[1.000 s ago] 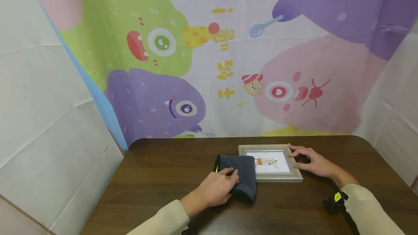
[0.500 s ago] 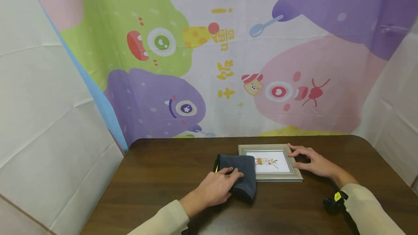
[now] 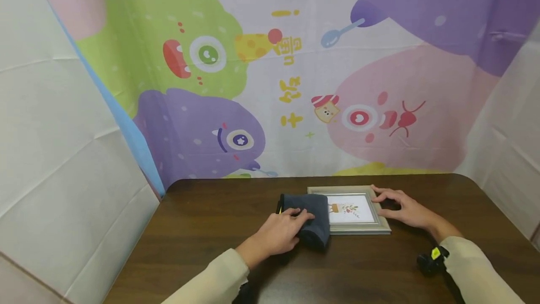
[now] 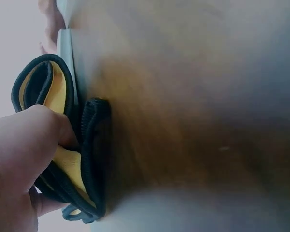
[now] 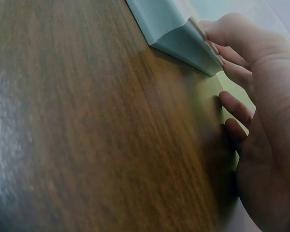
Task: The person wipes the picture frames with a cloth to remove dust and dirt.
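Note:
A picture frame with a pale silvery border and a plant print lies flat on the brown wooden table. Over its left part lies a folded cloth, dark grey outside with black trim. The left wrist view shows the yellow inner side of the folds, with the left thumb tucked into one of them. My left hand holds this cloth, fingers spread over its top. With thumb and fingers, my right hand holds the frame's right border; its ring and little fingers hang off the edge.
The wooden table ends at a cartoon-printed curtain behind the frame. White sheets hang at the left and right sides. A small black device with a yellow mark sits at the right wrist.
The cloth and my left hand have slid a little away from me across the left part of the frame. My right hand and the frame stay in place.

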The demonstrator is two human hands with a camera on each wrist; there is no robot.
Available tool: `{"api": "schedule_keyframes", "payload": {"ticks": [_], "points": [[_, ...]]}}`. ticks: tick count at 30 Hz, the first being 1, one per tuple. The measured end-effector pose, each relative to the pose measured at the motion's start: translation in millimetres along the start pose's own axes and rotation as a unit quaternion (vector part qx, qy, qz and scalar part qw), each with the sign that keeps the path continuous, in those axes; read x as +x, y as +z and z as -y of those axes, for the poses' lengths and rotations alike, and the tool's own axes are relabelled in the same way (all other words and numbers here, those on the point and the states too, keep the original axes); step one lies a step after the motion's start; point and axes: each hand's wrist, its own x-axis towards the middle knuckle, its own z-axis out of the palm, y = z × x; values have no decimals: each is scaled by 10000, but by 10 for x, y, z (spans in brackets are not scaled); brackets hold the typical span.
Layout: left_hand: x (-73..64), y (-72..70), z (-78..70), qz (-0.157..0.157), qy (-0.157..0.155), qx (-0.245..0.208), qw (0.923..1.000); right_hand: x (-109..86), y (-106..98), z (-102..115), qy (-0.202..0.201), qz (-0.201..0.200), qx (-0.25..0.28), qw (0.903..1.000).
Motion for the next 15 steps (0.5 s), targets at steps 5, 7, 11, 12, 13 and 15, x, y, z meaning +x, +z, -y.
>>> {"api": "schedule_keyframes", "payload": {"ticks": [5, 7, 11, 12, 13, 15], "points": [[85, -14, 67, 19, -72, -154, 9999, -11, 11, -1, -90, -53, -44, 9999], [124, -7, 99, -8, -112, -187, 9998, -12, 13, 1, -71, -47, -30, 10000], [212, 12, 151, 3, -232, -267, 9994, -15, 11, -2, -95, -65, -77, 9999], [234, 12, 161, 10, -256, -291, 9992, -18, 10, -2, -105, -79, -129, 9998], [257, 13, 171, 19, -276, -304, 9992, -21, 7, -3, -126, -99, -186, 9997], [305, 15, 201, 17, -287, -341, 9990, -27, 4, -7, -197, -147, -299, 9992]]}}
